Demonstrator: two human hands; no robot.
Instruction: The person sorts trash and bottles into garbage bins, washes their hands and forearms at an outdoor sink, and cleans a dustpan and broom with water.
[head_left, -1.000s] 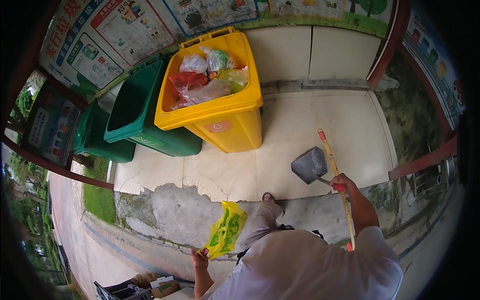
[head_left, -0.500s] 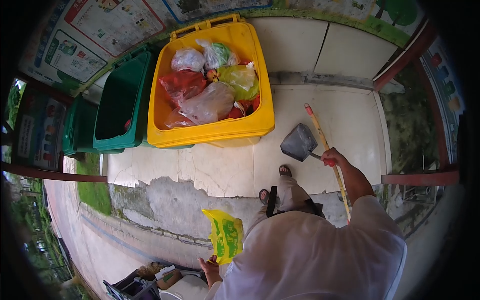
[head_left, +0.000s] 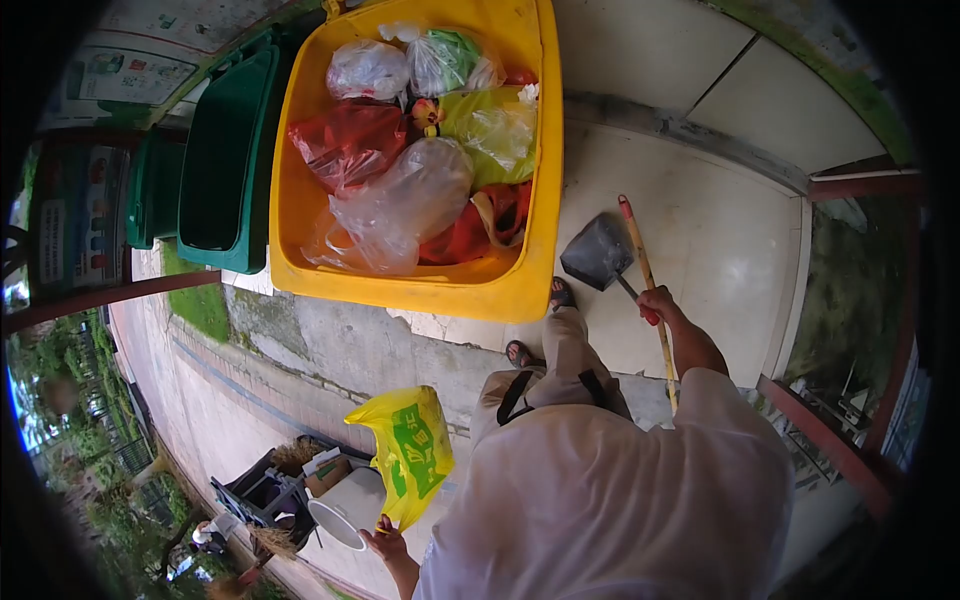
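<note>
My left hand [head_left: 388,543] is closed on a yellow plastic bag [head_left: 408,452] with green print, held by its gathered end. The bag hangs loose to the left of my body. My right hand [head_left: 660,303] grips a dark dustpan [head_left: 597,251] by its short handle, whose red end pokes out below the fist. A bamboo pole [head_left: 641,256] with a red tip also passes through or beside that fist; how it is held is hidden. Ahead stands a large yellow bin [head_left: 405,295], open and holding several knotted or crumpled bags, including a red bag [head_left: 352,143] and a clear bag [head_left: 410,205].
Left of the yellow bin stand an open green bin [head_left: 222,165] and a smaller green bin [head_left: 153,190]. Behind my left hand is a cart [head_left: 262,495] with a white bucket [head_left: 345,510] and straw brooms. The tiled platform [head_left: 700,230] has a broken edge.
I have come nearer the yellow bin, which looks larger. The yellow bag has swung up and left with my left hand. The dustpan and pole remain in my right hand.
</note>
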